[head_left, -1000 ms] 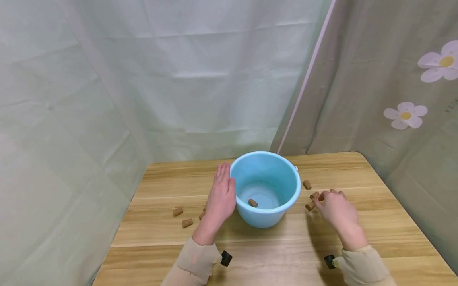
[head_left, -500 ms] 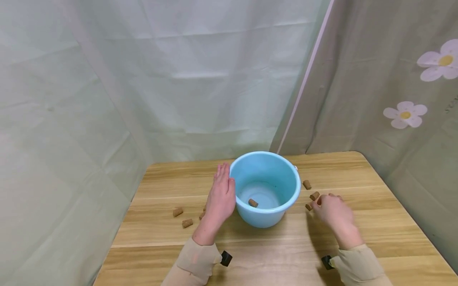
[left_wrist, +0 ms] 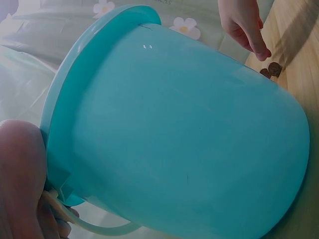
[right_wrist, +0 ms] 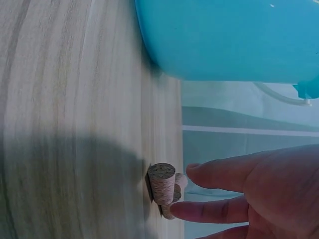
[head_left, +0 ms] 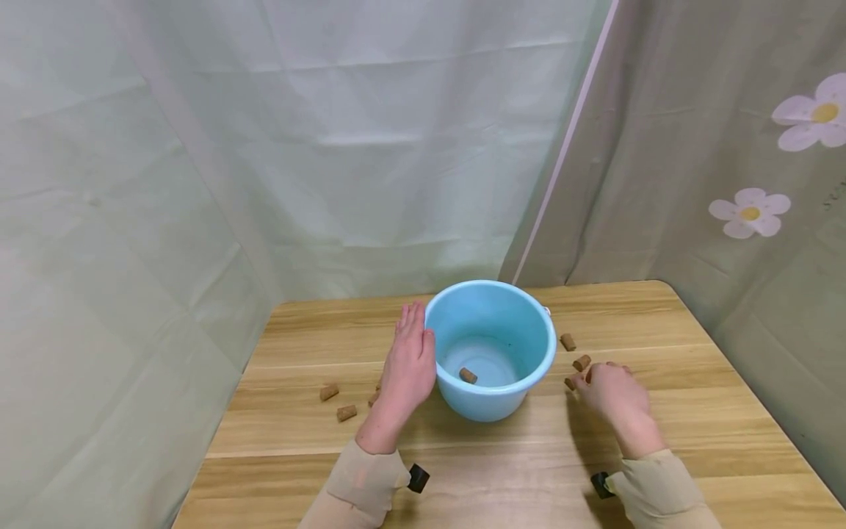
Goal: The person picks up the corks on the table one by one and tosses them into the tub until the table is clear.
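A light blue bucket (head_left: 487, 404) stands on the wooden table with one cork (head_left: 468, 375) inside. My left hand (head_left: 407, 364) rests flat against its left side, fingers straight. To the right of the bucket, my right hand (head_left: 615, 397) reaches down at a cork (head_left: 570, 383) that its fingers partly cover. In the right wrist view the thumb and index finger stand apart beside this cork (right_wrist: 162, 184), not closed round it; whether the index fingertip touches it I cannot tell. Farther back lie a second cork (head_left: 581, 362) and a third cork (head_left: 568, 342).
On the left lie a cork (head_left: 329, 392) and another cork (head_left: 346, 413). More cork (head_left: 374, 397) shows partly behind my left wrist. The bucket's handle (left_wrist: 107, 230) hangs near my left hand. Pale curtains surround the table (head_left: 489, 477) at the back and sides.
My right hand has shifted a little left and nearer, from beside the middle cork to the nearest one, now covering more of it. My left hand and the bucket stay put.
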Motion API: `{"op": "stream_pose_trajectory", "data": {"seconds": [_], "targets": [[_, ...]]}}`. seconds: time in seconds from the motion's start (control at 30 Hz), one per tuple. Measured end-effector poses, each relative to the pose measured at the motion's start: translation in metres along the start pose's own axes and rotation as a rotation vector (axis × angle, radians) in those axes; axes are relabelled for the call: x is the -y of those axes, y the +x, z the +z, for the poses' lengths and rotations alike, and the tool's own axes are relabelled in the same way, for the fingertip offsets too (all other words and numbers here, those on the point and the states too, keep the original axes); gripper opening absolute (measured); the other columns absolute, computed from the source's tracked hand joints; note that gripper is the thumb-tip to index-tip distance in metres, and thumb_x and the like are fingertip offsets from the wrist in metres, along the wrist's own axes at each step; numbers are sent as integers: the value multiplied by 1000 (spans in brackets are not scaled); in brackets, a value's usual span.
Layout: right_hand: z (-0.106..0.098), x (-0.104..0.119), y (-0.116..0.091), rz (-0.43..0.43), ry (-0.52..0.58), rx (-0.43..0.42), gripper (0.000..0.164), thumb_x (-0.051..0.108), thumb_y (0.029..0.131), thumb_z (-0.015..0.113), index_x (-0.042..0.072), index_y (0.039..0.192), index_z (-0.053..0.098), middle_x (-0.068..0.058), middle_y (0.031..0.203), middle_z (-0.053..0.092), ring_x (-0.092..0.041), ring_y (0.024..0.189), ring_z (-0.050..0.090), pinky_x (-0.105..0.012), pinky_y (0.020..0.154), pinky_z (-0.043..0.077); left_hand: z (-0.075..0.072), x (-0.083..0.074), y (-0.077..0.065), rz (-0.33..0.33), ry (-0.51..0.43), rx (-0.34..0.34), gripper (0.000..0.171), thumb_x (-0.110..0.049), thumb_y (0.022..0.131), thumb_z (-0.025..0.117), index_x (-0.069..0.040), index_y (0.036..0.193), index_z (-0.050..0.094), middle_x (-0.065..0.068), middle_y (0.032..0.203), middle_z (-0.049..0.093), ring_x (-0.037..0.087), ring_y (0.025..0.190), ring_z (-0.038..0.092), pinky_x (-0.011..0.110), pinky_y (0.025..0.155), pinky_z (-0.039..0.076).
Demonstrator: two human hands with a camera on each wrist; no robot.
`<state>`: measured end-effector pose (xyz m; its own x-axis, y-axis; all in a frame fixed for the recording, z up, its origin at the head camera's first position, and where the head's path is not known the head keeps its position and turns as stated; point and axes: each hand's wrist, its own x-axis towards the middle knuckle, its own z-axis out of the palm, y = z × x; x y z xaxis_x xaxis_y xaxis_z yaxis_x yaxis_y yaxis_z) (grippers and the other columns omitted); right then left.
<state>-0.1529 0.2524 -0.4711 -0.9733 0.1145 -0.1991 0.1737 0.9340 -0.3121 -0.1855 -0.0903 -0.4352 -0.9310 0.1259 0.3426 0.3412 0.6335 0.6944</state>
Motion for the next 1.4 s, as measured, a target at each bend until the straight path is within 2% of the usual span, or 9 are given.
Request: {"op": "stream_pose_trajectory", "data": {"seconds": [0.23, 0.57, 0.87, 1.13, 1.4], "targets": [[3, 1, 2, 15, -4, 25, 51, 42, 108, 53, 11, 67, 54, -19, 90, 62, -32, 78, 58, -47, 62, 52, 1, 0, 0, 6, 1, -5, 53, -16, 115, 41, 8, 162, 36, 21, 171, 31, 30, 163, 15, 51, 132, 15], [8, -1, 6, 25, -29, 21, 52, 43, 106, 53, 10, 66, 55, -32, 102, 67, -40, 89, 64, -59, 69, 58, 1, 0, 0, 4, 2, 2, 53, -16, 115, 41, 7, 163, 34, 21, 171, 32, 29, 163, 15, 49, 132, 15], [12, 0, 9, 31, -47, 26, 53, 44, 107, 54, 9, 68, 58, -33, 104, 67, -44, 95, 65, -60, 73, 59, 1, 0, 0, 0, 4, -3, 53, -17, 115, 40, 8, 162, 36, 21, 171, 31, 29, 163, 15, 49, 132, 15], [14, 1, 13, 50, -54, 37, 51, 46, 107, 57, 9, 72, 62, -27, 98, 66, -40, 95, 62, -57, 70, 59, 0, -1, 0, 7, 6, -2, 53, -17, 115, 41, 8, 162, 36, 22, 170, 32, 30, 163, 16, 52, 131, 17], [14, 2, 16, 71, -66, 37, 52, 46, 107, 56, 5, 78, 66, -32, 102, 66, -42, 97, 62, -59, 71, 60, 1, 0, 0, 1, 7, 0, 53, -17, 115, 41, 9, 161, 37, 22, 171, 32, 30, 163, 16, 50, 132, 16]]}}
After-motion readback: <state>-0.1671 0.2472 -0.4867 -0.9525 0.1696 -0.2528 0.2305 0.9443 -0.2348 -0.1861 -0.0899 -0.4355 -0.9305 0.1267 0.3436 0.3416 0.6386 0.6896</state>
